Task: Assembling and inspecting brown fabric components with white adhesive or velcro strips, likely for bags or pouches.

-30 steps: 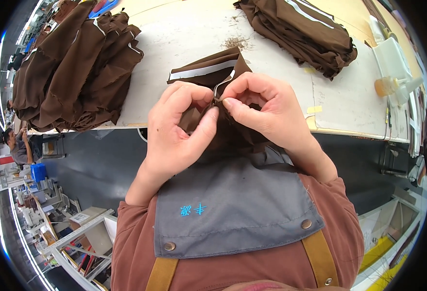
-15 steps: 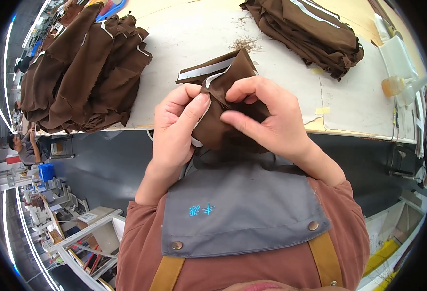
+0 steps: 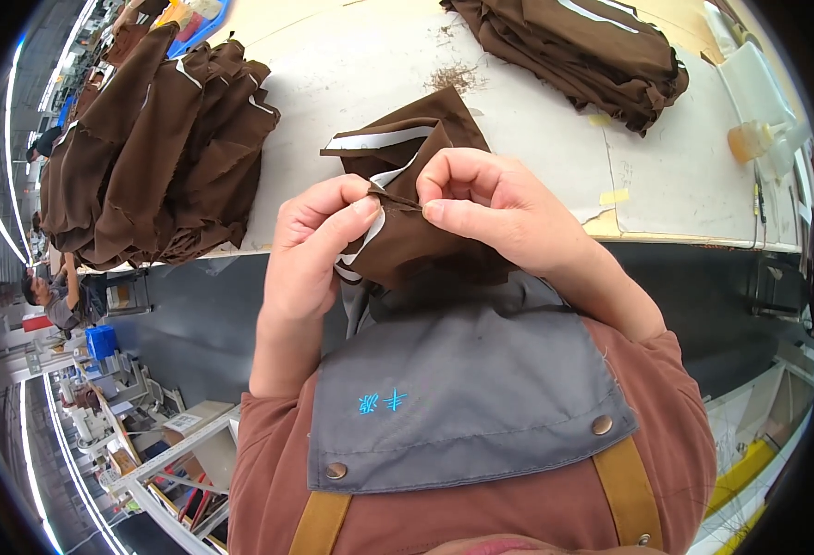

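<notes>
A brown fabric piece point(image 3: 444, 245) with white strips along parts of its edges hangs over the table's near edge, its far part lying on the tabletop. My left hand point(image 3: 319, 236) pinches a folded edge of it between thumb and fingers. Just to the right, my right hand point(image 3: 499, 199) grips the same edge, thumb against forefinger. A short stretch of seam or raw edge runs between the two pinches. The fabric's lower part hangs in front of my grey apron point(image 3: 462, 398).
A tall heap of brown fabric pieces point(image 3: 162, 157) lies at the table's left, another stack point(image 3: 573, 55) at the far right. Thread scraps point(image 3: 453, 79) lie on the pale tabletop point(image 3: 333, 92). Bottles with amber liquid point(image 3: 749, 141) stand at the right edge. A person point(image 3: 60, 296) is far left.
My right hand has closed its thumb and forefinger on the fabric edge, where they were apart before. My left hand has shifted slightly left and nearer, and the edge is now stretched between both hands.
</notes>
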A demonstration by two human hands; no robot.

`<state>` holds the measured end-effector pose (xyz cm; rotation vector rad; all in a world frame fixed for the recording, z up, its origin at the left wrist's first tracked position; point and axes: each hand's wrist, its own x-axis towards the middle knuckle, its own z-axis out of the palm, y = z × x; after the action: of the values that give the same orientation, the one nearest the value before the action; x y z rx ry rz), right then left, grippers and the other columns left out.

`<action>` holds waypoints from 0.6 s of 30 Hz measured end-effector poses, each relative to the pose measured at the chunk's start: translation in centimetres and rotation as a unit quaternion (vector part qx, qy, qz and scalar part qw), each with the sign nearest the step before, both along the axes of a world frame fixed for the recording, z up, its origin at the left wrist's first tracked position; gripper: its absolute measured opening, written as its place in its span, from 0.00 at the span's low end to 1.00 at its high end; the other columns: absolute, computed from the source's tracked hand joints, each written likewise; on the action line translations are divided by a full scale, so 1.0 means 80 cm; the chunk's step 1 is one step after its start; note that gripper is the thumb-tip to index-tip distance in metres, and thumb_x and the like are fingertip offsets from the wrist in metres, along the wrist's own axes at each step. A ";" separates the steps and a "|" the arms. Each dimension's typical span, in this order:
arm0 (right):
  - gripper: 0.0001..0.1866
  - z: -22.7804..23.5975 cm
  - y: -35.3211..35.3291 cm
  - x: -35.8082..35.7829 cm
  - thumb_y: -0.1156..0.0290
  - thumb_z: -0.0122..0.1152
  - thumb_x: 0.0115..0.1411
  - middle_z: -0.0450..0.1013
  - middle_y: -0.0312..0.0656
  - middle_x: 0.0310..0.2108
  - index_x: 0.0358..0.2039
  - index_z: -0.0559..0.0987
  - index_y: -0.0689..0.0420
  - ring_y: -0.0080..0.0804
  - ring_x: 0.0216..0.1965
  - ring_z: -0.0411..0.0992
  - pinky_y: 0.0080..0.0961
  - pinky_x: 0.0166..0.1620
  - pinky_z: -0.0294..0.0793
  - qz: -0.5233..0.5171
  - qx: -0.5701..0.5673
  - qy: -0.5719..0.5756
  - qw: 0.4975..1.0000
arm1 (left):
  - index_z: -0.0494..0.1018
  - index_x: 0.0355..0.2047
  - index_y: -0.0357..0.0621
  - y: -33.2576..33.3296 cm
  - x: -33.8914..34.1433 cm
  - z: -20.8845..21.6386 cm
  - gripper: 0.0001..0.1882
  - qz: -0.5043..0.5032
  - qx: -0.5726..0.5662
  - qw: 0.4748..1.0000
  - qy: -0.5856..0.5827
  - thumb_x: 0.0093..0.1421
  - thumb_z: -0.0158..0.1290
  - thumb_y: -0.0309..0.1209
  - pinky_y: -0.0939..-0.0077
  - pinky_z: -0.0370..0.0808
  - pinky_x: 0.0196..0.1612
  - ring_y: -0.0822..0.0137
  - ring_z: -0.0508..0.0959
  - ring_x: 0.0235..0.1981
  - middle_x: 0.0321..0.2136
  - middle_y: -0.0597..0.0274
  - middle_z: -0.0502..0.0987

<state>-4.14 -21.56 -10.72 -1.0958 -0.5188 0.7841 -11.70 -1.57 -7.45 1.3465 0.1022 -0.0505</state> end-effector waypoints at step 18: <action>0.10 -0.019 0.018 -0.014 0.78 0.65 0.48 0.70 0.37 0.26 0.30 0.72 0.55 0.35 0.29 0.71 0.30 0.34 0.71 -0.253 -0.070 -0.566 0.781 | 0.71 0.43 0.35 -0.004 -0.008 0.030 0.07 -0.021 0.193 0.968 0.157 0.65 0.49 0.23 0.85 0.77 0.27 0.77 0.77 0.22 0.32 0.64 0.76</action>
<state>-5.27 -20.13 -12.21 -1.7049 -1.1052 -0.4270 -12.35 -1.89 -5.01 1.7229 0.3664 -0.2931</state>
